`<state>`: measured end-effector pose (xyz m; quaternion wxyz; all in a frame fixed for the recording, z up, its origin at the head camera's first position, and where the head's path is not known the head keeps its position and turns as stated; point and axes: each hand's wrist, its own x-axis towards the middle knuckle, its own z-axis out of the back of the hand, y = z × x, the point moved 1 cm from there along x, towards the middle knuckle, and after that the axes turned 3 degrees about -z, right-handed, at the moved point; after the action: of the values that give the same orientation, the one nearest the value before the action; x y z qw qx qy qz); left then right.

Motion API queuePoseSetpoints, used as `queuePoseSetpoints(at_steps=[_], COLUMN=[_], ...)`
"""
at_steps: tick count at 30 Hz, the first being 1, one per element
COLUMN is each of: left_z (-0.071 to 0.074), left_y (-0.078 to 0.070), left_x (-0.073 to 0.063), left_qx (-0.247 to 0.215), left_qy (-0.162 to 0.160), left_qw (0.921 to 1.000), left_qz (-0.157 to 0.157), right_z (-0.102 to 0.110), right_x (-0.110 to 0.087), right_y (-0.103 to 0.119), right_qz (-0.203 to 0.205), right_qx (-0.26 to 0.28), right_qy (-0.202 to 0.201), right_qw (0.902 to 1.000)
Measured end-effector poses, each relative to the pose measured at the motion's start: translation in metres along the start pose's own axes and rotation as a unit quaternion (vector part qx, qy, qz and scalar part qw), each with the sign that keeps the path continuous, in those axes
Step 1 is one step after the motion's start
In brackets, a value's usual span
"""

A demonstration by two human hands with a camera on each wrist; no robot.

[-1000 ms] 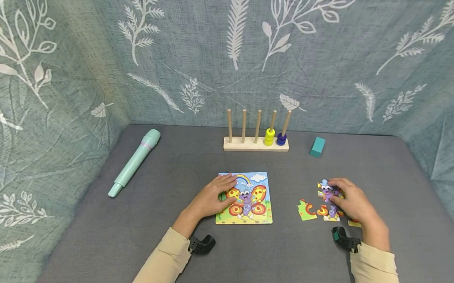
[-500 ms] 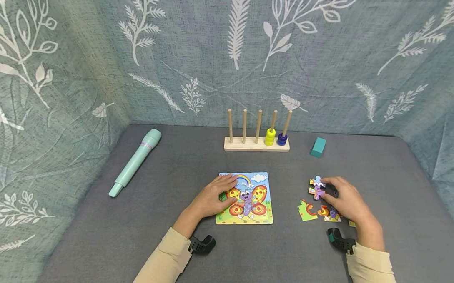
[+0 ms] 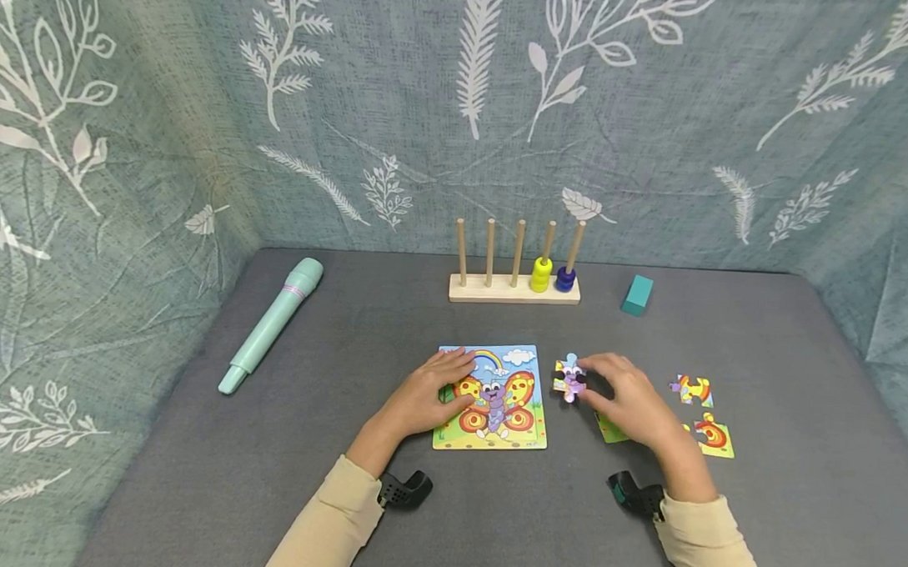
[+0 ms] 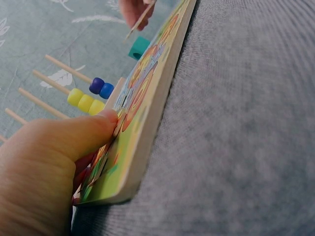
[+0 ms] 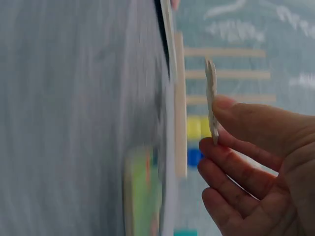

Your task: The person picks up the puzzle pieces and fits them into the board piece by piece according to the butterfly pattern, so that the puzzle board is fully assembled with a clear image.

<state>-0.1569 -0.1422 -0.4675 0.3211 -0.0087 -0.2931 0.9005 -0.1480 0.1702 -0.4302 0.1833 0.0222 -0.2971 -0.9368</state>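
My left hand [image 3: 429, 397] lies on the left part of a square butterfly puzzle board [image 3: 519, 440], its fingers spread over the picture. Seen from the left wrist, the thumb presses on the face of the board [image 4: 147, 142]. Between thumb and fingers, my right hand [image 3: 630, 400] pinches a puzzle piece [image 3: 571, 379] printed with a purple butterfly face. It is held up off the table, just right of the board. The right wrist view shows this puzzle piece [image 5: 211, 101] edge-on.
Loose puzzle pieces lie to the right: one orange and yellow [image 3: 695, 390], one with a red swirl [image 3: 715, 436], and a green one [image 3: 611, 429] partly under the right hand. Behind stand a wooden peg rack [image 3: 499, 293] with beads and a teal block [image 3: 637, 296]. A mint-green tube [image 3: 272, 323] lies left.
My right hand has lifted the purple-faced puzzle piece from among the loose pieces and carried it left, close to the board. My left hand has stayed in place.
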Motion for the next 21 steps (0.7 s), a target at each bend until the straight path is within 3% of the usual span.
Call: queuePoseSetpoints(at_steps=[6, 21], left_z=[0.000, 0.000], left_y=[0.000, 0.000], left_x=[0.000, 0.000], left_qx=[-0.002, 0.003], left_qy=[-0.003, -0.005], left_qw=[1.0000, 0.9999], left_qz=[-0.003, -0.009], right_z=[-0.018, -0.054], right_x=[0.006, 0.021], right_y=[0.023, 0.064], right_qz=[0.055, 0.070], right_qx=[-0.002, -0.039], right_qy=[-0.007, 0.033], right_qw=[0.9984, 0.9963])
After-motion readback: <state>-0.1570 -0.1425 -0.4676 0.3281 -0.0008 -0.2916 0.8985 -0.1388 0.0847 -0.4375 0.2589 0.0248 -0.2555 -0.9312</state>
